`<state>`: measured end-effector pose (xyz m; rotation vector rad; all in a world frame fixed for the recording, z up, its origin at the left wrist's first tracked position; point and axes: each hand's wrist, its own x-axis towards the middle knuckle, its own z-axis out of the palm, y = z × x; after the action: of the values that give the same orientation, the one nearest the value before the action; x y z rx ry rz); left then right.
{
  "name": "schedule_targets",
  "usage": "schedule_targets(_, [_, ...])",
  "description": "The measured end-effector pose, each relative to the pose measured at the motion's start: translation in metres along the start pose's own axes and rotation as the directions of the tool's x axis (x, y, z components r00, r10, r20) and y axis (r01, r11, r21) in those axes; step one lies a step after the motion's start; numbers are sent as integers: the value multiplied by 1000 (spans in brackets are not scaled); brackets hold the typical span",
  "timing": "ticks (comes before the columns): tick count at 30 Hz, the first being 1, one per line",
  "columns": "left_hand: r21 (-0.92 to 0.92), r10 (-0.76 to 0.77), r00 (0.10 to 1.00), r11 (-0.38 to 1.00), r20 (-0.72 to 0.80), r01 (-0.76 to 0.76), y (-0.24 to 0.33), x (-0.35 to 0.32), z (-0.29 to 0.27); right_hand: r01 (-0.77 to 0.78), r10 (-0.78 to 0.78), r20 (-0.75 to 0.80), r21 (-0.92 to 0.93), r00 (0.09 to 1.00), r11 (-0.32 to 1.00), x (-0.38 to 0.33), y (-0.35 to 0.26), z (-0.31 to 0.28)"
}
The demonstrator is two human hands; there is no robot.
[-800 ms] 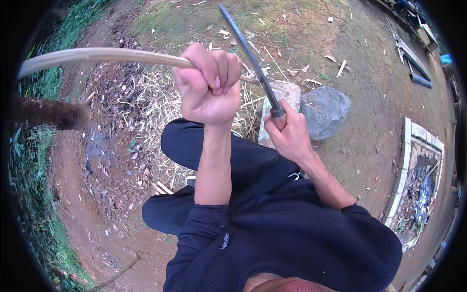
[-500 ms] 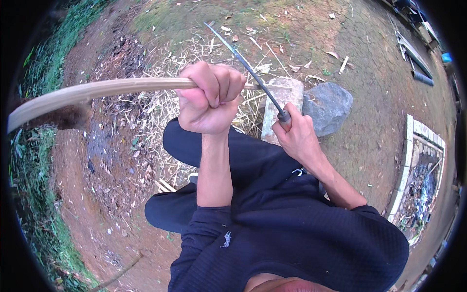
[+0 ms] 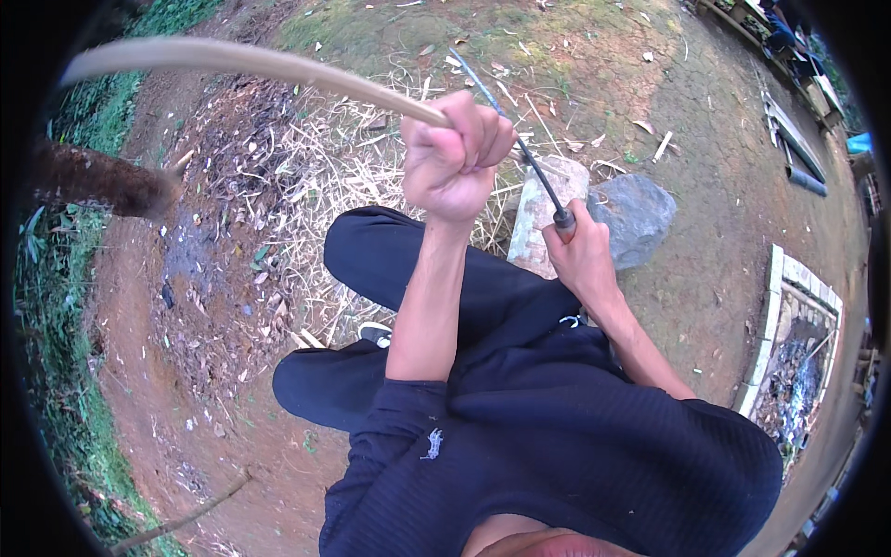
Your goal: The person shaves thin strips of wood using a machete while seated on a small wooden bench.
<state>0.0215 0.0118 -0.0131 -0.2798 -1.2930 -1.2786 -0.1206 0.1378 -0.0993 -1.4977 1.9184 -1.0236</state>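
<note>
- The left hand (image 3: 458, 160) is closed in a tight fist, fingers curled round a long pale strip of wood (image 3: 278, 65).
- The strip is held above the ground (image 3: 691, 306); it bends out of the thumb side of the fist toward the ground's far left corner, where its free end is blurred.
- The right hand (image 3: 583, 249) is wrapped firmly round the handle of a knife (image 3: 541, 174), its long, narrow, dark blade slanting away toward the ground's far edge.
- The blade passes just beside the left hand's knuckles; whether it touches the strip cannot be told.
- Beneath the knife sits a pale stone block (image 3: 533, 230), its far edge partly behind the blade.
- A grey rock (image 3: 640, 219) lies beside the block's right edge.
- Pale shavings (image 3: 320, 181) are scattered over the ground to the left of the block, thickest beyond the person's dark trousers (image 3: 385, 255).
- A dark shoe (image 3: 375, 333) shows between the bent knees.
- Green plants (image 3: 70, 408) line the ground's left edge, with a brown trunk (image 3: 102, 178) jutting in near them.
- Toward the ground's right edge are a pale-bordered pit (image 3: 769, 297) and, farther off, a dark pipe (image 3: 806, 181).
</note>
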Motion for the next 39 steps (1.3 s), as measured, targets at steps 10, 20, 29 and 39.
schedule_targets(10, [-57,63,998,996,-3,-63,-38,40,29,14,-18,-128,-33,992,999,-36,202,37])
schedule_targets(20, [-21,-41,997,999,71,43,-47,52,24,-146,159,-55,186,986,972,11,39,-22])
schedule_targets(29, [3,-41,997,999,72,41,-38,42,16,-115,117,-18,105,993,988,23,34,-2])
schedule_targets(39, [51,-41,999,998,1,41,-36,47,18,-186,174,85,159,981,970,23,59,-5])
